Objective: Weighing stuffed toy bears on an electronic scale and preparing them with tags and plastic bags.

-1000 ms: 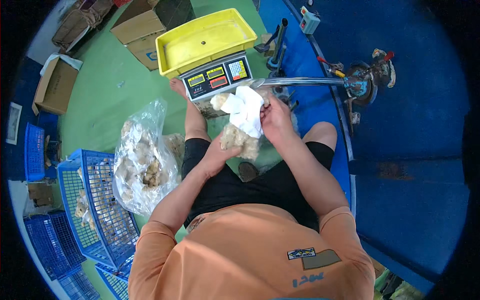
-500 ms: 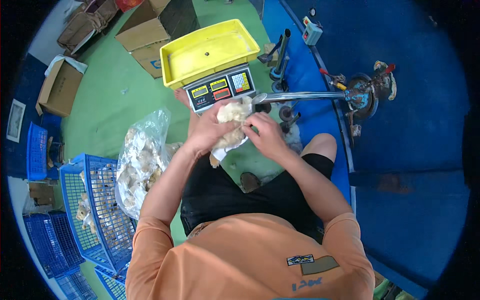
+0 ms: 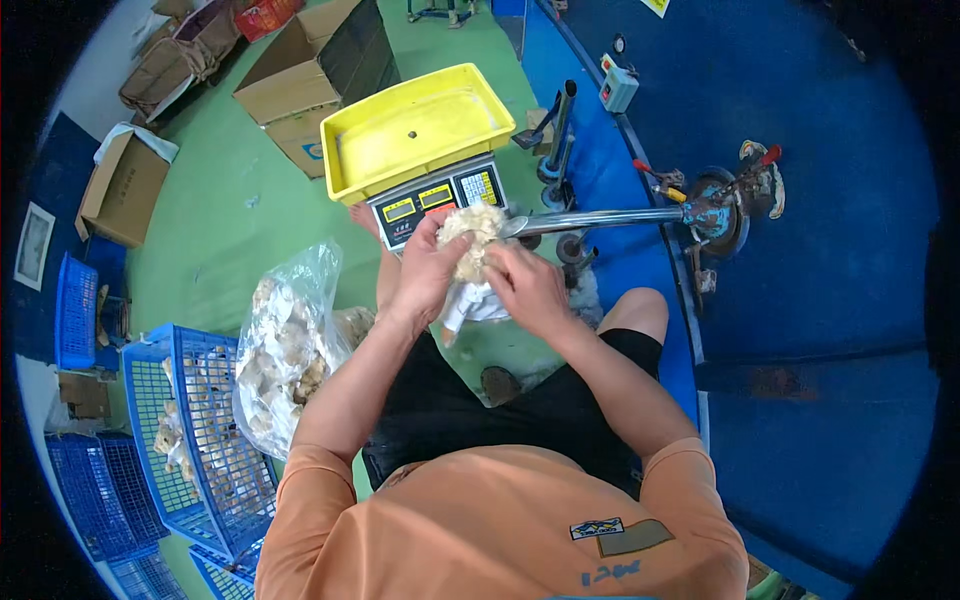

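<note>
While the left hand (image 3: 428, 265) is closed around a cream plush (image 3: 473, 238), thumb laid on top, the right hand (image 3: 530, 288) has its fingers bent against the right side of it (whether they pinch it, I cannot tell from my station). I see the plush held up just in front of the scale (image 3: 436, 197), white cloth (image 3: 478, 302) hanging below it. A metal tube (image 3: 610, 218) runs in from a fitting (image 3: 712, 215) at right; tip just beside the plush, contact unclear to me. On the scale, a yellow tray (image 3: 440, 112). Off to the left, a clear bag (image 3: 288, 375) full of cream and white pieces, next to a blue crate (image 3: 222, 470) with similar pieces. Farther out, a carton (image 3: 295, 130) on green floor (image 3: 200, 235); blue wall (image 3: 810, 300) along the right.
</note>
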The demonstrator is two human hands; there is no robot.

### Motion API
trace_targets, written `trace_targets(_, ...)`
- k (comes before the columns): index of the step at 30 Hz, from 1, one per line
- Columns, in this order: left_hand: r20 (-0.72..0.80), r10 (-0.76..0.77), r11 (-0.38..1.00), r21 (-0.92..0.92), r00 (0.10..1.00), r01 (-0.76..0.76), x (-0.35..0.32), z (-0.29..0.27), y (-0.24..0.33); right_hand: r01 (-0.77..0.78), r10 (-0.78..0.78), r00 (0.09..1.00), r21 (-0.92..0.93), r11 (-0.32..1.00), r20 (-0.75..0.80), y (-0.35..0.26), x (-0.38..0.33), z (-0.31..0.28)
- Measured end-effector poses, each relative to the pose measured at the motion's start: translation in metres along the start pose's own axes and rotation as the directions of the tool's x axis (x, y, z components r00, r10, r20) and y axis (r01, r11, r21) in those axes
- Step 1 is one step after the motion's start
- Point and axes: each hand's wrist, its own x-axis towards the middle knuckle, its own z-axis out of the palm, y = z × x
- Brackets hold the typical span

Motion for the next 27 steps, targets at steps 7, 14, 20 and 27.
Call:
trace_targets(7, 0.005, 0.073, 0.975, 0.21, 0.997, -0.072, 0.013, 0.019, 0.014, -0.062, 0.141, 0.94, -0.253, 0.966, 0.311, -0.001, 0.007, -0.013)
trace_targets(14, 0.132, 0.087, 0.931, 0.343, 0.987, -0.128, 0.05, 0.05, 0.031, -0.091, 0.109, 0.993, -0.272, 0.958, 0.048, 0.009, 0.003, -0.018)
trace_targets(20, 0.472, 0.142, 0.735, 0.538, 0.87, -0.412, 0.076, 0.082, 0.038, -0.345, 0.322, 0.936, -0.207, 0.915, -0.139, 0.025, 0.001, -0.046)
trace_targets(27, 0.433, 0.234, 0.714, 0.531, 0.87, -0.457, 0.021, 0.032, 0.014, -0.234, 0.165, 0.952, -0.262, 0.936, -0.258, 0.028, 0.011, -0.091)
